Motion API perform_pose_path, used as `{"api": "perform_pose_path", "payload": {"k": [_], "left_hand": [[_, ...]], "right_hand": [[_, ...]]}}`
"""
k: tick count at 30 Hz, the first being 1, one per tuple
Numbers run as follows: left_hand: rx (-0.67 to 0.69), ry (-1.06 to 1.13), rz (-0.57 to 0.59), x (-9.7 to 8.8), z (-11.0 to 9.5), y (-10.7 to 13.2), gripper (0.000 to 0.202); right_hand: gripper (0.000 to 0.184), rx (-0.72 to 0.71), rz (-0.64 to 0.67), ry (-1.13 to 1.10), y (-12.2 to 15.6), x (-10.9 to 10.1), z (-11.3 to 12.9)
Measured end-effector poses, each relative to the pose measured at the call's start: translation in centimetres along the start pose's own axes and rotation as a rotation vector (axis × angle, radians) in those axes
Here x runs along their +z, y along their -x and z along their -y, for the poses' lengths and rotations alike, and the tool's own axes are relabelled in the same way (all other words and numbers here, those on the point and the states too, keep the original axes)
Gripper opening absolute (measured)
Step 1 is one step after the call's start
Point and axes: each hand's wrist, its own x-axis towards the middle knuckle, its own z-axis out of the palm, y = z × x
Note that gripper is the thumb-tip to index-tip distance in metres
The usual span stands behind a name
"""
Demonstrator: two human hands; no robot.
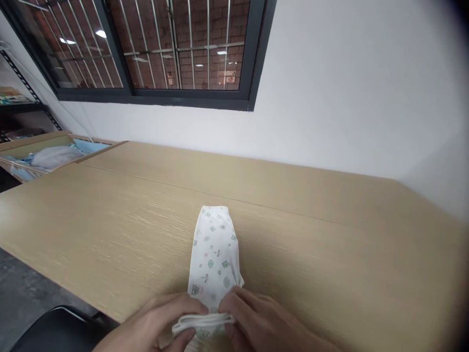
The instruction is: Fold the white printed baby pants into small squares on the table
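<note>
A small white cloth [214, 254] with a green and pink print lies folded into a narrow strip on the light wooden table [311, 234], running away from me. My left hand [161, 325] pinches the near, layered edge of the cloth between thumb and fingers. My right hand [256, 322] presses its fingertips on the same near end from the right. Both hands sit at the table's front edge, close together.
A wooden crate [40, 156] holding pale blue and white fabric stands at the table's far left. A dark chair seat [54, 330] shows below the front edge. A white wall and a barred window [164, 49] lie behind; a dark shelf stands far left.
</note>
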Motion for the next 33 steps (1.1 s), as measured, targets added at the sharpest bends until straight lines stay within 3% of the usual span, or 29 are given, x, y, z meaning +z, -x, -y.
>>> {"api": "perform_pose_path", "payload": {"k": [4, 7, 12, 16, 19, 22, 25, 28, 30, 33], "left_hand": [[0.096, 0.035, -0.089, -2.2, -0.1, -3.9, 0.029], [0.115, 0.047, -0.215, -2.9, 1.4, -8.8, 0.026], [0.02, -0.068, -0.308, -1.9, 5.5, -17.4, 0.026], [-0.016, -0.155, -0.31, -1.0, 6.9, -20.9, 0.022], [-0.026, -0.237, -0.344, -0.2, 5.5, -19.5, 0.023], [-0.009, -0.304, -0.342, 2.5, 3.0, -15.1, 0.031], [0.012, -0.539, -0.314, 7.2, 1.5, -10.3, 0.038], [0.047, -0.782, -0.33, 11.5, 1.6, -7.4, 0.035], [0.054, -0.85, -0.328, 13.0, 2.0, -6.6, 0.037], [0.032, -0.888, -0.314, 13.0, 2.3, -6.5, 0.036]], "right_hand": [[0.013, 0.127, -0.031, -0.15, -2.2, -4.0, -0.8], [0.022, 0.145, -0.132, -0.159, -5.4, -5.5, -4.0], [0.024, 0.403, -0.254, -0.167, -11.0, -4.1, -11.4], [0.017, 0.431, -0.285, -0.063, -12.9, -2.4, -15.1], [0.025, 0.406, -0.344, 0.035, -12.6, -2.1, -15.3], [0.035, 0.254, -0.359, 0.159, -11.5, -2.4, -13.1], [0.045, -0.02, -0.174, 0.154, -10.5, -2.2, -9.4], [0.051, -0.263, 0.081, 0.058, -9.9, -0.9, -6.7], [0.052, -0.332, 0.194, -0.01, -9.7, 0.4, -6.1], [0.048, -0.31, 0.236, -0.039, -9.6, 2.2, -6.9]]}}
